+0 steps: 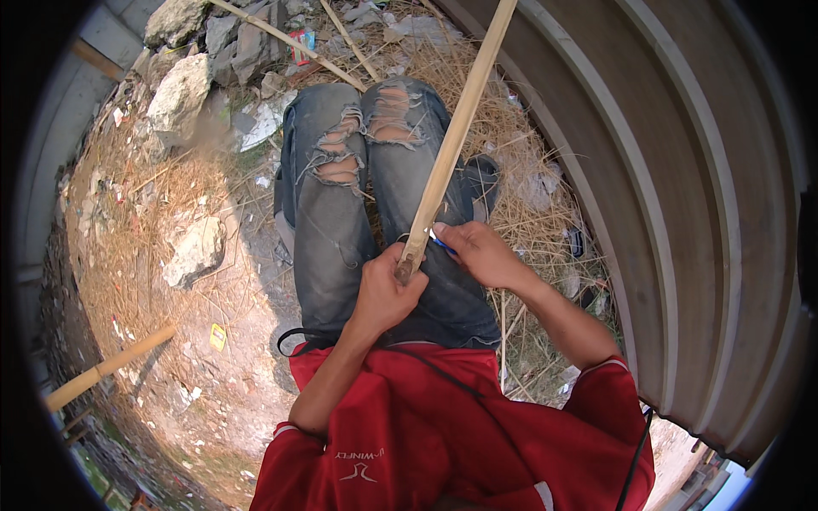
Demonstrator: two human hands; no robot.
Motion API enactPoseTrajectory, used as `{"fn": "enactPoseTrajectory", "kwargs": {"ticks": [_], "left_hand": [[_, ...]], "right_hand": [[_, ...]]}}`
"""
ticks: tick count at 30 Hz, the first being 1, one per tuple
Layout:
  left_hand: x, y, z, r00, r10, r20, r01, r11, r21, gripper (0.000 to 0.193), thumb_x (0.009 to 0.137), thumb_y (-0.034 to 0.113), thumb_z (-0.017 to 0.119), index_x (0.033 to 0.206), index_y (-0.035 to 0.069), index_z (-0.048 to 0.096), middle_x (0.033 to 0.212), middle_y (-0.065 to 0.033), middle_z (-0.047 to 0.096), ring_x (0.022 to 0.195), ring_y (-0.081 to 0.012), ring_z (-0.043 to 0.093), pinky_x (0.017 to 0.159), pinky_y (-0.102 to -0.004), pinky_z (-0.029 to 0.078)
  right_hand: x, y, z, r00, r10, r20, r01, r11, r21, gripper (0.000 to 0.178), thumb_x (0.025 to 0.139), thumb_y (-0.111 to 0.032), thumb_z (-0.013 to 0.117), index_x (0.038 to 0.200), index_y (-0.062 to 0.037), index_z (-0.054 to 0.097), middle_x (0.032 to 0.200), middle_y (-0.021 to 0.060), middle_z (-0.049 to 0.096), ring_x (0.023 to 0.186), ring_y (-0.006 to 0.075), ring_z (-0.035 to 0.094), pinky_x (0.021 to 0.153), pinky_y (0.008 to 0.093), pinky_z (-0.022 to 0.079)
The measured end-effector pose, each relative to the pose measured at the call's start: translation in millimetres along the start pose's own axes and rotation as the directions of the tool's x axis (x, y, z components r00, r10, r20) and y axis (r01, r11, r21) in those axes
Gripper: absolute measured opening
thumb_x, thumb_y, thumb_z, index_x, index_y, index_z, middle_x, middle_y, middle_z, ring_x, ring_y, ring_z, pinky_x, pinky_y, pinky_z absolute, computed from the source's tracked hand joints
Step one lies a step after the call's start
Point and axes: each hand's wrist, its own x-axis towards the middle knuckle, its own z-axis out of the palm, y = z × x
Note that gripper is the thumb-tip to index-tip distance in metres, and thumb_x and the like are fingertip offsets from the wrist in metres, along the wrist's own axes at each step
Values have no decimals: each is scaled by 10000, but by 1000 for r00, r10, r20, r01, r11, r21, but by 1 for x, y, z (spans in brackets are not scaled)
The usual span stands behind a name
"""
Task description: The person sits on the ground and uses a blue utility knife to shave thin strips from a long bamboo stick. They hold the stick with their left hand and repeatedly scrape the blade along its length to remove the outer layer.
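A long split bamboo pole [456, 140] slants up and to the right from my lap, past the top of the view. My left hand [385, 288] is closed around its near end, where a dark brown joint [406, 271] shows. Close beside the pole, just above the left hand, my right hand [484, 253] is closed on a small blue tool [441, 243] with a pale tip against the bamboo. Most of that tool is hidden by the fingers, so its exact kind does not show. Under both hands are my legs in torn dark jeans [328, 230].
A corrugated metal wall [656, 170] curves along the right side. Rocks [181, 98] lie at the upper left, with another stone [196, 252] lower down. Thin bamboo sticks [290, 41] rest beyond my knees; a bamboo piece [111, 368] juts in at left. Dry straw [520, 170] and litter cover the ground.
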Motion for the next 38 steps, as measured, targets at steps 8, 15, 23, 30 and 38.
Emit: {"fn": "enactPoseTrajectory", "kwargs": {"ticks": [8, 15, 23, 30, 38], "left_hand": [[0, 2, -3, 1000, -26, 13, 26, 999, -19, 236, 844, 87, 658, 1066, 19, 693, 648, 19, 585, 529, -70, 565, 506, -272, 426], [1, 3, -1, 1000, -13, 9, 14, 1000, -24, 236, 844, 93, 664, 1065, 19, 694, 684, 18, 593, 566, -62, 537, 529, -269, 417], [0, 6, -7, 1000, -7, 3, 7, 999, 39, 249, 842, 101, 675, 1075, 14, 692, 680, 16, 580, 586, -64, 513, 555, -278, 422], [1, -3, -2, 996, 71, -58, -64, 993, 103, 248, 847, 110, 680, 1073, 7, 685, 658, -31, 601, 552, -106, 589, 534, -309, 471], [3, -4, -3, 996, 78, -32, -74, 992, 102, 272, 848, 102, 682, 1105, 18, 703, 698, -38, 645, 603, -98, 615, 579, -304, 495]], "right_hand": [[-5, 0, 14, 966, -192, -175, 149, 961, -234, 658, 1104, -478, 492, 716, 34, 633, 556, 169, 535, 505, 332, 536, 580, 496, 459], [1, 8, 2, 990, 66, 127, -86, 984, 154, 654, 1093, -486, 528, 663, 1, 606, 515, 71, 495, 460, 209, 470, 503, 402, 409], [3, 7, -3, 995, -75, -66, 90, 957, 276, 438, 1043, -381, 660, 764, -45, 629, 604, -23, 494, 523, 71, 427, 485, 272, 330], [-13, -20, 17, 905, -308, -294, 330, 944, 26, 189, 907, -142, 845, 978, -10, 730, 660, -62, 508, 597, 31, 432, 550, 237, 366], [1, 23, 36, 741, -591, -318, 585, 801, -125, 180, 922, -138, 819, 1040, -19, 752, 818, 68, 771, 690, 170, 747, 598, 269, 506]]}}
